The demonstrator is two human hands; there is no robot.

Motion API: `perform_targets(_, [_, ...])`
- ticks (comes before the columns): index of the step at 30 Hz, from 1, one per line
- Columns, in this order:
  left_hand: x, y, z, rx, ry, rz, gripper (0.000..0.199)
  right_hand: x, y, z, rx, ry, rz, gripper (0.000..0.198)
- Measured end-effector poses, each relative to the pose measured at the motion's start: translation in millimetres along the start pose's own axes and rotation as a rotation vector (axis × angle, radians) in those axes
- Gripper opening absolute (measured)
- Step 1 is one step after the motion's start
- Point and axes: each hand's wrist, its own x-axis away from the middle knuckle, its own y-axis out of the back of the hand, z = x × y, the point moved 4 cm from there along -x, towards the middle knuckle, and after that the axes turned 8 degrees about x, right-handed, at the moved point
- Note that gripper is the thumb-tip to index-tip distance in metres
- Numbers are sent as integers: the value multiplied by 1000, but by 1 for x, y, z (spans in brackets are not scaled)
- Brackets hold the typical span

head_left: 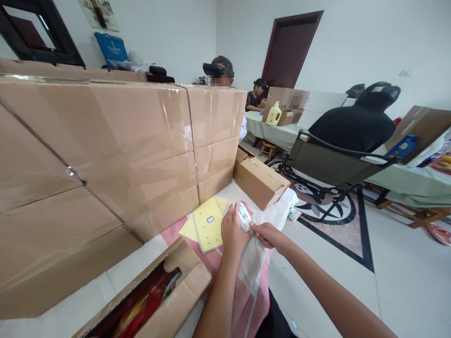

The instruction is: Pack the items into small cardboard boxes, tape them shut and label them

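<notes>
A small white object (244, 216) with a pale greenish patch lies between my hands over the cloth; its exact kind is too small to tell. My left hand (233, 227) is closed against its left side, fingers together and bent. At the near right end, my right hand (267, 234) pinches it between thumb and forefinger, the other fingers curled in. Beside my left hand lies a yellow sheet (207, 230) with a blue wavy border and dots, partly over another yellow piece (188, 230). Under these spreads a pink and white cloth (255, 277).
Stacked taped cardboard boxes (141, 141) wall off the left. An open carton (190, 277) with red packages stands in front; a smaller closed box (260, 180) lies beyond my hands. To the right are a folding chair (341, 164) with a seated person and a table with a yellow jug (274, 115).
</notes>
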Motion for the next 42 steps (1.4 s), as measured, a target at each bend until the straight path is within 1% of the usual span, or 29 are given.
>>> perform_targets(5, [0,-1,0,-6,-7,3,87,-1,-3,-1,-38,34,42,60])
perform_targets(12, [0,-1,2,-4,-8,16,89,-3,-6,-4,-80,48,42,60])
perform_targets(20, [0,0,-2,-14,-11,5,87,1,-6,-3,-127,103,97,62])
perform_targets(25, [1,0,-2,-20,-2,3,85,3,-5,-2,-140,83,129,61])
perform_targets(28, [1,-1,-1,-21,6,5,86,1,-5,-4,-135,74,118,61])
perform_targets(31, [1,-1,-1,-24,11,7,86,-3,-6,-7,-136,87,91,61])
perform_targets(33, [1,-1,-1,-27,12,8,86,-5,-6,-8,-142,99,97,60])
perform_targets(37, [1,-1,-2,-32,16,17,89,1,-3,-9,-155,109,158,55])
perform_targets(40, [1,-2,0,-34,23,25,97,10,-1,-11,-160,124,215,44])
perform_targets(42, [1,-3,1,-35,25,30,100,12,1,-13,-156,137,226,38])
